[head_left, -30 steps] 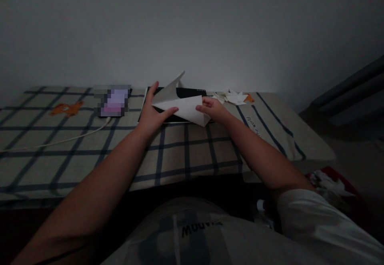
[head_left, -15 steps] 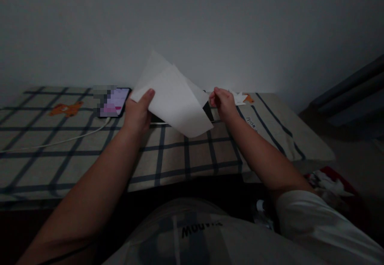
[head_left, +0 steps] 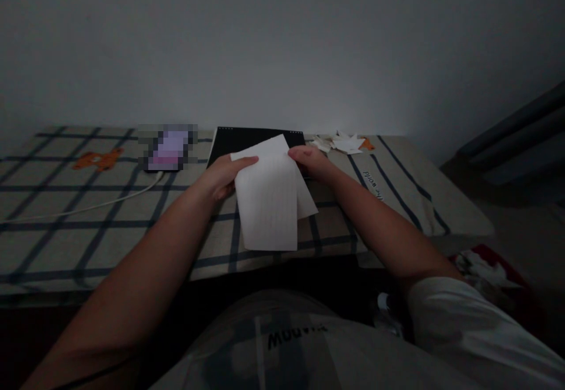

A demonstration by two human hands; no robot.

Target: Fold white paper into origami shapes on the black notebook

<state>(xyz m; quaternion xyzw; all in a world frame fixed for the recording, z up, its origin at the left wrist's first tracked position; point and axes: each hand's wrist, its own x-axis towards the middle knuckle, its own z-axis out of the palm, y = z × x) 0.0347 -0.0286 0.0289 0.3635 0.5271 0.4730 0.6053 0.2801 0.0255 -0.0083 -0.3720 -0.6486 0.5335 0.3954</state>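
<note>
Several sheets of white paper (head_left: 268,202) hang between my two hands above the table's near half. My left hand (head_left: 225,173) is closed on their upper left side, thumb on top. At the upper right edge, my right hand (head_left: 312,162) pinches the paper, its lower fingers mostly hidden. The sheets overlap at an angle, and one corner sticks out at the lower right. Behind the paper lies a black notebook (head_left: 258,134) with a row of holes along its far edge, partly covered by the paper and my hands.
A phone (head_left: 168,152) on a white cable (head_left: 119,200) lies left on the checked cloth (head_left: 132,255). Torn paper scraps (head_left: 346,143) lie at the back right against the wall. More crumpled paper (head_left: 485,269) sits in a red container low at the right, near a bottle (head_left: 386,310).
The paper has come down and toward me, now hanging lower and uncovering the black notebook. My right hand, apart from the sheets before, has moved left and taken hold of them.
</note>
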